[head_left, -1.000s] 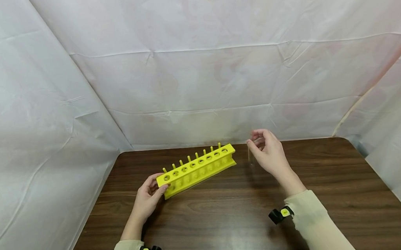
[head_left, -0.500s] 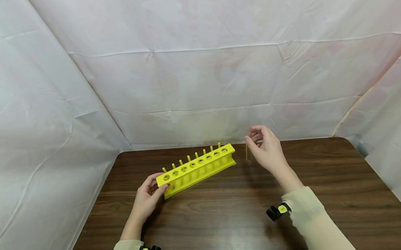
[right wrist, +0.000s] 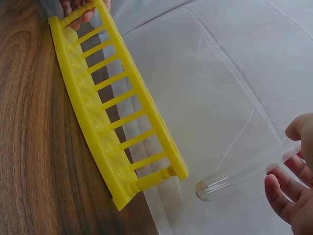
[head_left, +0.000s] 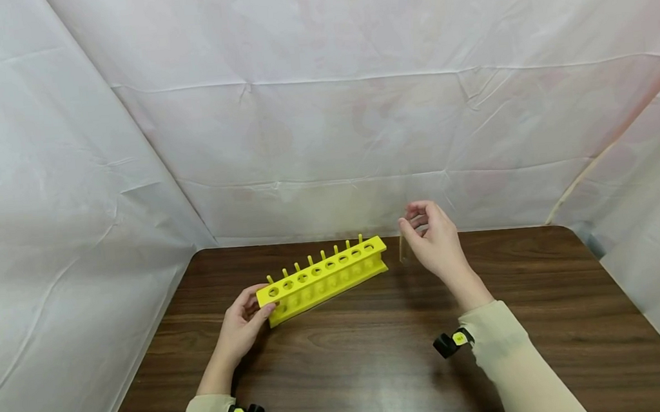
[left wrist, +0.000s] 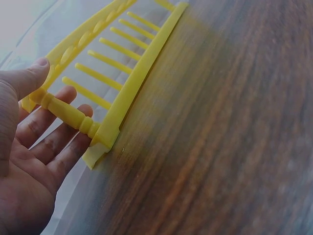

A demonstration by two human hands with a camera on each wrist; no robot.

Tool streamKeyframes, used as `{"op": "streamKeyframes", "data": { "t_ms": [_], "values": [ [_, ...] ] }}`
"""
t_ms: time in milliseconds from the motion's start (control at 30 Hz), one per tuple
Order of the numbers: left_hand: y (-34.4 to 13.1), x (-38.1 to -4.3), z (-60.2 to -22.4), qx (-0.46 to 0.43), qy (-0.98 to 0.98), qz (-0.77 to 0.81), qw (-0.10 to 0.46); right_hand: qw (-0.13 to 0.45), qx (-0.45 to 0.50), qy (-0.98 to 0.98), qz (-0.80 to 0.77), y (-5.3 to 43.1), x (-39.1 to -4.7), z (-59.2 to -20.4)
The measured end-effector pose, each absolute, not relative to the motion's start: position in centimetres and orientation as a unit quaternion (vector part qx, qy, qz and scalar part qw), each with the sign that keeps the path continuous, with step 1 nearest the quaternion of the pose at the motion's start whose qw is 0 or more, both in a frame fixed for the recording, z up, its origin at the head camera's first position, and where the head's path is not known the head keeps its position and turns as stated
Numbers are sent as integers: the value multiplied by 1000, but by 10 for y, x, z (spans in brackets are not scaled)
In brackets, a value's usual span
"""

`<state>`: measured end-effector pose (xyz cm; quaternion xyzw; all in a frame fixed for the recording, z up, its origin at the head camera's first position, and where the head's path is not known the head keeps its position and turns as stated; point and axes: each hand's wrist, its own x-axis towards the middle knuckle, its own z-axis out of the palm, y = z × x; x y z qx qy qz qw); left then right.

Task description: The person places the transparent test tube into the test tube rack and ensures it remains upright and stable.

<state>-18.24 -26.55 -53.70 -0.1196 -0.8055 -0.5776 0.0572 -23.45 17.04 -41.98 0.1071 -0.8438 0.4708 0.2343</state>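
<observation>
A yellow test tube rack [head_left: 324, 277] with a row of round holes and short pegs stands slantwise on the table. My left hand [head_left: 245, 322] grips its near left end; in the left wrist view the thumb lies on the top bar and the fingers [left wrist: 54, 137] are behind the end post. Right of the rack, my right hand [head_left: 434, 240] pinches a clear glass test tube [right wrist: 215, 186] between thumb and fingertips. The tube's rounded bottom points down, beside the rack's far right end and apart from it. The rack's holes hold no tubes.
A dark wood-grain table [head_left: 343, 373] lies under both hands. Pale sheeting [head_left: 324, 135] hangs behind the table and along both sides. Each wrist wears a small black camera, such as the right one [head_left: 447, 345].
My right hand has moved slightly left and away from me with the test tube, closer to the rack's right end. The left hand and rack have stayed in place.
</observation>
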Motion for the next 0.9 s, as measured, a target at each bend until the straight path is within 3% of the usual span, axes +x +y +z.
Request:
{"op": "streamKeyframes", "data": {
  "t_ms": [900],
  "values": [
    [-271,-182,-539,-119,-812,-568,57,246,111,-830,488,154,-239,-417]
  ]
}}
